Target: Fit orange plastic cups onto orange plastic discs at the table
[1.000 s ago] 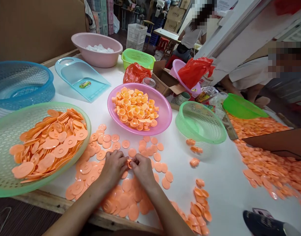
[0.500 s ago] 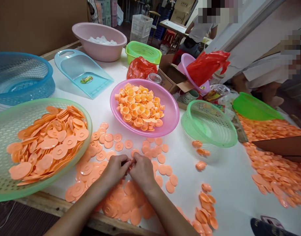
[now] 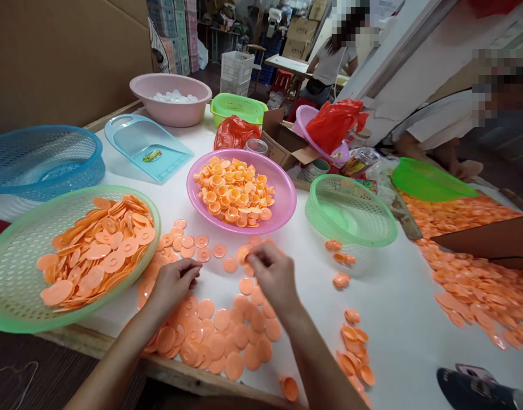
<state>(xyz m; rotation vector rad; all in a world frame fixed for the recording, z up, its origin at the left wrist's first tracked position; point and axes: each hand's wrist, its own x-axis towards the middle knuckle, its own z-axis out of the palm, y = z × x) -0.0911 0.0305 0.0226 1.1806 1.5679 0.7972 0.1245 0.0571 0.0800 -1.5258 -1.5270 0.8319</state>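
My right hand is closed, with a small orange plastic disc at its fingertips, just in front of the pink bowl. That bowl holds a heap of small orange plastic cups. To the left, my left hand has its fingers curled and thumb pressed in. Whatever it may hold is hidden. Flat orange discs lie scattered on the white table around and below both hands. Beside my left arm, a light green basket contains a pile of larger orange discs.
Behind are a blue basket, a blue scoop and a pale pink tub. A green colander stands right of the bowl, near loose orange cups. A person sits beyond more orange pieces.
My hands, together at the fingertips before, have come apart. The right one has moved right and forward with an orange disc; the left has shifted left. My view has tilted up slightly.
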